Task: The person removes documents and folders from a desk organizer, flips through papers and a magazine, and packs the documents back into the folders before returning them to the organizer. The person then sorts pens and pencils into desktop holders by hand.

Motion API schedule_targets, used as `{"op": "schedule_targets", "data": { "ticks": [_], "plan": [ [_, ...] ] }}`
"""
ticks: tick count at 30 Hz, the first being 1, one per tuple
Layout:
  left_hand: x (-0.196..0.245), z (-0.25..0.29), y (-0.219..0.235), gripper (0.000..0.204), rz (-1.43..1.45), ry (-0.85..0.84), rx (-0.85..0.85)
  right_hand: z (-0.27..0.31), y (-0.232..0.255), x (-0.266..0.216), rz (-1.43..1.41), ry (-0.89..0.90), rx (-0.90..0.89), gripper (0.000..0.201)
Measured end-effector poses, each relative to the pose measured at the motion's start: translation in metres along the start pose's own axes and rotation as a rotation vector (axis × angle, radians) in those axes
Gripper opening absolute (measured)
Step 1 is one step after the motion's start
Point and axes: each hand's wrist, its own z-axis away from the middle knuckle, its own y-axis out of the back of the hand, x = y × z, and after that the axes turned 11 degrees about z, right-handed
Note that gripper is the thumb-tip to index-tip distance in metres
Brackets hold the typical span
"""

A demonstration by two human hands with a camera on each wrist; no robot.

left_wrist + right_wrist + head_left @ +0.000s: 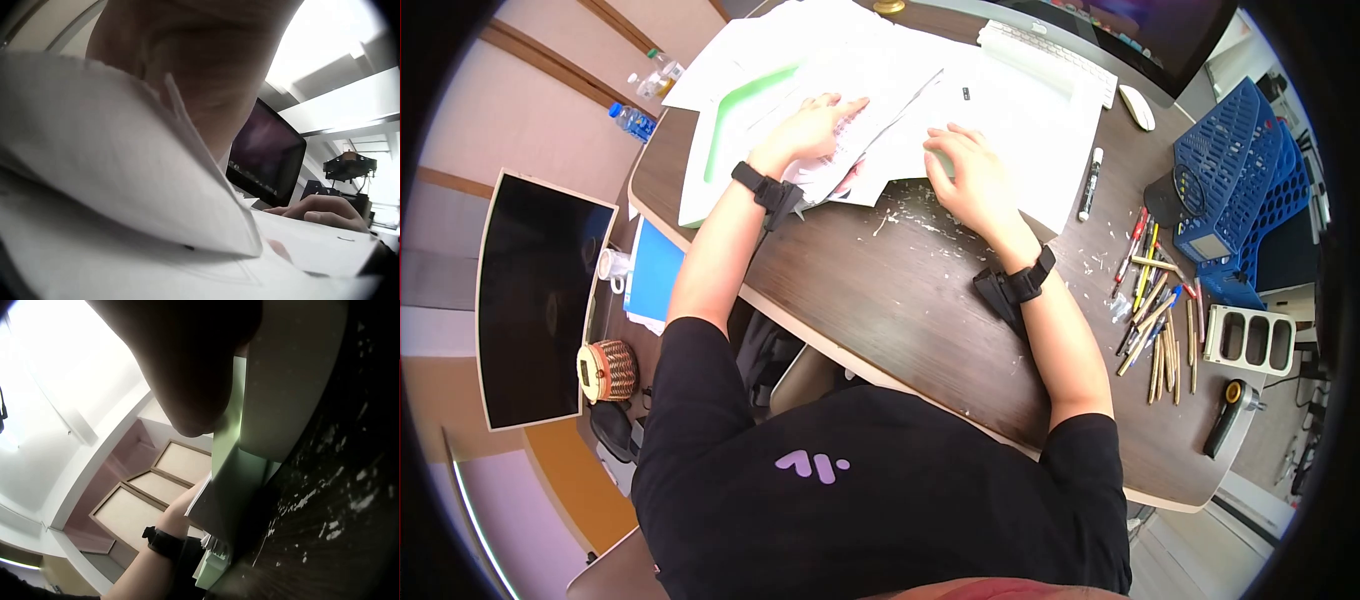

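Note:
My left hand point(820, 130) lies over loose white paper point(890, 75) with a finger and the thumb spread apart. In the left wrist view, a curled white sheet point(119, 144) rises right beneath that hand. A torn, dark-edged strip of paper point(890, 125) runs beside its fingers. My right hand point(975, 175) rests with loosely extended fingers at the near edge of a white tray with a pale green inside point(750, 100). From the right wrist, the tray's green wall point(230, 419) shows just beside the hand.
White paper scraps point(920, 215) litter the dark desk point(870, 300). To the right are a black marker point(1091, 185), several pencils and pens point(1155, 320), a blue mesh basket point(1225, 140) and a stapler-like black tool point(1228, 415). A keyboard point(1050, 55) and mouse point(1137, 108) stand at the back.

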Motion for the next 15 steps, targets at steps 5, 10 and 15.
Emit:
{"op": "schedule_targets", "data": {
  "ticks": [5, 10, 15],
  "plan": [
    [-0.03, -0.03, 0.025, 0.051, 0.496, 0.186, -0.125, 0.0, 0.001, 0.0, -0.023, -0.018, 0.01, 0.018],
    [-0.125, -0.045, 0.007, 0.073, 0.31, 0.399, 0.212, 0.0, 0.004, -0.001, 0.034, -0.063, 0.018, 0.036],
    [-0.079, -0.044, 0.043, 0.085, 0.355, 0.678, -0.106, -0.005, 0.0, 0.008, -0.07, -0.176, -0.029, 0.062]
  ]
}}
